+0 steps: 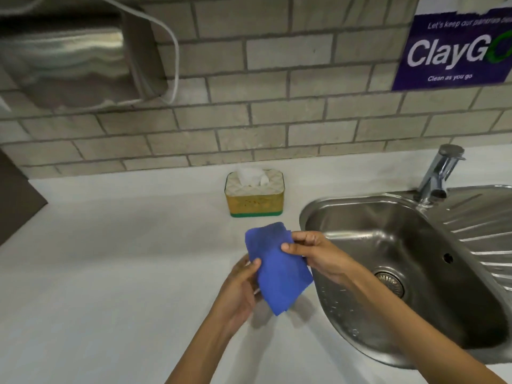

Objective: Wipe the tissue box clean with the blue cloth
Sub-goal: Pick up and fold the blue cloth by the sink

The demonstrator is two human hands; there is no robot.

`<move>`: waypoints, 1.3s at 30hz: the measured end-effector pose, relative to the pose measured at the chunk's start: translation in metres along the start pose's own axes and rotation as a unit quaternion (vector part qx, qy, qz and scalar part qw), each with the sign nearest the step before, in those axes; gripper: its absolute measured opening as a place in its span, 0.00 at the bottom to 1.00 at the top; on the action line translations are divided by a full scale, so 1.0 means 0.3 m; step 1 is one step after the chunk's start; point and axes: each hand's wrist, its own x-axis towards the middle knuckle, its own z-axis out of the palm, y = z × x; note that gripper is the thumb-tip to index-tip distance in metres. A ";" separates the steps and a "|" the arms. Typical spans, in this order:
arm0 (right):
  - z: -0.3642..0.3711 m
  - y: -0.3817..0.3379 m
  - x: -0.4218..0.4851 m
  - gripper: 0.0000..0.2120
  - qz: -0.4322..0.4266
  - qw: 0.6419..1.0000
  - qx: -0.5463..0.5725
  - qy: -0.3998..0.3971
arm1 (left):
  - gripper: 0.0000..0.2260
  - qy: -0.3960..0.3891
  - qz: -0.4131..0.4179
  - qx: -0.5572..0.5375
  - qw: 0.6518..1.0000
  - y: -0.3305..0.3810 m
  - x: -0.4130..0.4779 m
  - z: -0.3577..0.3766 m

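- While both hands pinch it, the blue cloth (pixel 278 268) hangs folded between the left hand (pixel 241 289) and right hand (pixel 318 253).
- Beyond the fingertips, untouched, stands the gold tissue box (pixel 255 195), green-based, a tissue poking out.

The scene is viewed from head height, angled forward and down, close over the table (pixel 110 259) toward the tiled wall (pixel 277 92).

This is a shared pantry kitchen. A shiny metal sink (pixel 382 245) with a tap (pixel 440 173) sits at the right on a white counter (pixel 110 259). The brick-tile wall (pixel 277 79) holds a "ClayGo, Clean as you go" poster (pixel 454 51) at upper right and a metal towel dispenser (pixel 74 56) at upper left.
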 end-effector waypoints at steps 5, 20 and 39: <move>0.033 0.031 0.089 0.07 -0.102 0.957 -0.203 0.179 | 0.25 0.094 0.141 0.233 0.958 0.115 0.059 -0.087; 0.175 0.050 0.278 0.27 -0.010 0.978 0.136 0.157 | 0.04 0.069 0.220 0.331 0.915 0.331 0.250 -0.172; 0.044 0.014 0.347 0.07 -0.129 0.939 -0.236 0.213 | 0.15 0.128 0.058 -0.087 0.986 0.233 0.325 -0.229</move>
